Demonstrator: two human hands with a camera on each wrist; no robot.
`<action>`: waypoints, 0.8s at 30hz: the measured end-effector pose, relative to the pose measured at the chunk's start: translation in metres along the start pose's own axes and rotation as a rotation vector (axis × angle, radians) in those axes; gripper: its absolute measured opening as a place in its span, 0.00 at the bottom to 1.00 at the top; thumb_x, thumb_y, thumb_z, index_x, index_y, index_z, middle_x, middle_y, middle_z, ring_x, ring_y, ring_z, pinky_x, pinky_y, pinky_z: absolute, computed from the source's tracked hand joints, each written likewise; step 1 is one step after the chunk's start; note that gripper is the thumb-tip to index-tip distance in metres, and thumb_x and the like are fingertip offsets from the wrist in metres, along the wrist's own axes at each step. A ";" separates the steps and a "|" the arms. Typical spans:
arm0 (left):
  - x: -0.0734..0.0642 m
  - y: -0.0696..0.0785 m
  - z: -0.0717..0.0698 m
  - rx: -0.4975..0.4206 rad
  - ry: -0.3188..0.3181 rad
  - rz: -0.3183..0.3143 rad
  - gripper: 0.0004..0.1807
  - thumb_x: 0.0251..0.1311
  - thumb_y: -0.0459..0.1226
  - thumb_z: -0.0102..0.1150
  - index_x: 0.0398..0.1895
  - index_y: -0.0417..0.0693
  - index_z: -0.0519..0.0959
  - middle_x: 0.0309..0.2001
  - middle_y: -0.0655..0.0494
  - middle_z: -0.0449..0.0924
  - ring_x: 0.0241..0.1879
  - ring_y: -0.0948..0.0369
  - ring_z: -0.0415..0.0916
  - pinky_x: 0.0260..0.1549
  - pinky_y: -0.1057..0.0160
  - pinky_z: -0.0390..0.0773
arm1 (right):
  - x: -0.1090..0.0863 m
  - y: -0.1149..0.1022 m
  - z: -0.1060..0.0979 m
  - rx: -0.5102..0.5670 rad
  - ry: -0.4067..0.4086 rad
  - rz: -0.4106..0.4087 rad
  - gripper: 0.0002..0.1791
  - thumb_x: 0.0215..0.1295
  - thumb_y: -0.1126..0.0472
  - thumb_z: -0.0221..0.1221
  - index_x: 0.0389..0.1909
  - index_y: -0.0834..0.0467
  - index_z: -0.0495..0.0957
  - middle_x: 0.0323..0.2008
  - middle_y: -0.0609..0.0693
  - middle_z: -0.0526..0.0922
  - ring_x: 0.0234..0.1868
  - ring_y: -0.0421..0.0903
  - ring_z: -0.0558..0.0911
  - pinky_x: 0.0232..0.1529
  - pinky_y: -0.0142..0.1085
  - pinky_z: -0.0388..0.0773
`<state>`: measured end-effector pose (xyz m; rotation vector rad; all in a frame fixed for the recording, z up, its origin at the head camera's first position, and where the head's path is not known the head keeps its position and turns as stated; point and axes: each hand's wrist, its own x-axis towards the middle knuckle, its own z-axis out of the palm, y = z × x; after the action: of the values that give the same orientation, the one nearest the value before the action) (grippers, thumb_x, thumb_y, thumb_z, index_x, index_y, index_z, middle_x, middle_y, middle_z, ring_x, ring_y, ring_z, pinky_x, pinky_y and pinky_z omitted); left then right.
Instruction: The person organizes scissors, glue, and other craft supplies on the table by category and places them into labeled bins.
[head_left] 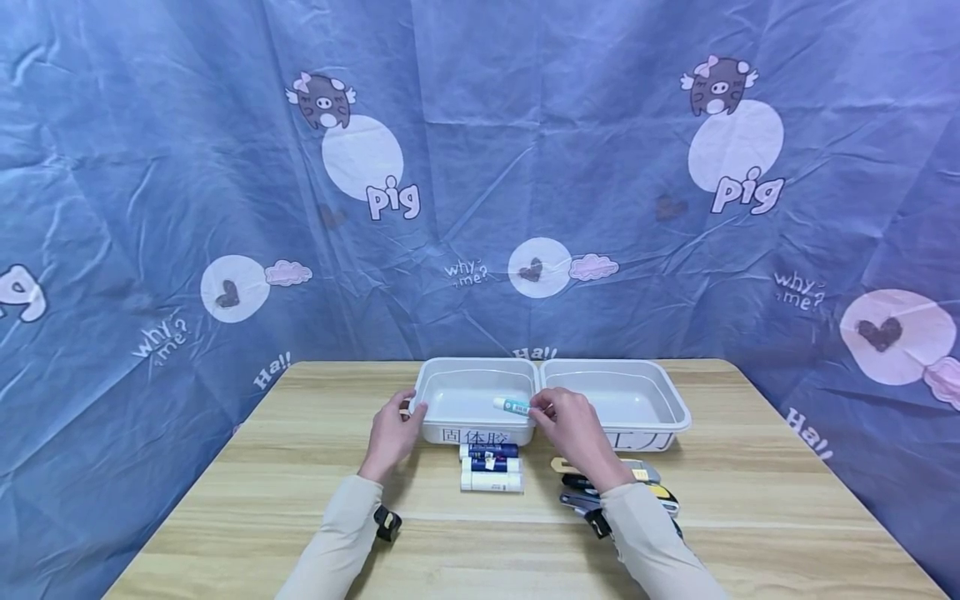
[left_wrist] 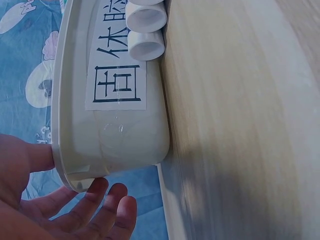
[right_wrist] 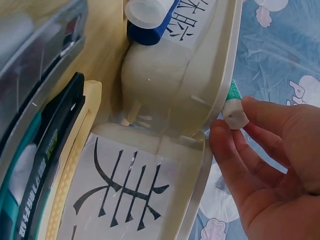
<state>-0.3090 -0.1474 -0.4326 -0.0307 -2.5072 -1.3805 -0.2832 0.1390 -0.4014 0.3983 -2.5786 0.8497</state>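
Note:
My right hand [head_left: 573, 427] pinches the white end of a green-and-white glue stick [head_left: 514, 407], held over the left white plastic box [head_left: 468, 427]. The thumb and fingers on the stick show in the right wrist view, close to the box rims. At that box's left end, my left hand [head_left: 393, 432] grips the rim, its thumb on the upper side and its fingertips beneath. Several glue sticks [head_left: 491, 482], blue or white, lie on the table against the box's labelled front. A second white box [head_left: 678, 408] stands close beside it on the right.
Several utility knives [head_left: 648, 472] lie in front of the right box, partly hidden under my right forearm. Both boxes carry paper labels [right_wrist: 125, 185] with black characters. The wooden table [head_left: 300, 433] ends at a blue printed curtain [head_left: 480, 167].

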 end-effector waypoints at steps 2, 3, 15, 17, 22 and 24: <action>0.000 0.000 0.000 0.001 0.001 0.002 0.24 0.71 0.38 0.58 0.65 0.34 0.74 0.52 0.33 0.82 0.43 0.50 0.82 0.45 0.52 0.80 | 0.000 0.000 0.000 0.001 0.000 0.000 0.02 0.65 0.63 0.68 0.36 0.58 0.87 0.31 0.47 0.85 0.30 0.39 0.81 0.35 0.37 0.81; 0.000 0.000 0.000 0.001 0.000 0.000 0.24 0.71 0.38 0.58 0.65 0.34 0.74 0.52 0.33 0.82 0.43 0.50 0.82 0.44 0.52 0.80 | 0.000 0.000 0.000 0.002 -0.001 0.001 0.02 0.65 0.63 0.68 0.36 0.58 0.87 0.31 0.47 0.85 0.30 0.39 0.81 0.35 0.37 0.80; -0.001 0.000 -0.001 0.001 -0.001 -0.008 0.24 0.71 0.38 0.58 0.65 0.35 0.74 0.51 0.34 0.82 0.43 0.50 0.81 0.43 0.53 0.81 | 0.001 0.001 0.001 0.010 -0.016 0.008 0.02 0.65 0.63 0.68 0.37 0.57 0.87 0.31 0.47 0.86 0.31 0.39 0.82 0.36 0.38 0.82; -0.001 0.000 -0.001 0.003 -0.001 -0.010 0.24 0.71 0.39 0.58 0.65 0.35 0.74 0.51 0.34 0.82 0.43 0.50 0.81 0.44 0.53 0.81 | 0.002 0.001 0.001 0.014 -0.020 0.013 0.03 0.65 0.63 0.68 0.38 0.57 0.87 0.32 0.48 0.87 0.31 0.40 0.83 0.37 0.38 0.82; 0.000 0.000 -0.001 0.004 0.002 -0.009 0.24 0.71 0.38 0.59 0.65 0.35 0.74 0.51 0.34 0.82 0.43 0.50 0.81 0.44 0.53 0.81 | 0.002 0.002 -0.001 0.031 -0.028 0.030 0.07 0.64 0.63 0.68 0.42 0.59 0.87 0.33 0.50 0.87 0.32 0.41 0.84 0.38 0.39 0.84; 0.000 0.001 0.000 0.001 0.000 -0.006 0.24 0.71 0.38 0.59 0.65 0.35 0.75 0.51 0.34 0.82 0.43 0.50 0.81 0.43 0.53 0.81 | 0.002 0.002 -0.001 0.034 -0.029 0.035 0.08 0.64 0.64 0.68 0.43 0.60 0.87 0.33 0.50 0.87 0.32 0.42 0.85 0.37 0.39 0.84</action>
<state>-0.3091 -0.1471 -0.4319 -0.0227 -2.5095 -1.3817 -0.2851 0.1416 -0.4009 0.3786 -2.6081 0.9070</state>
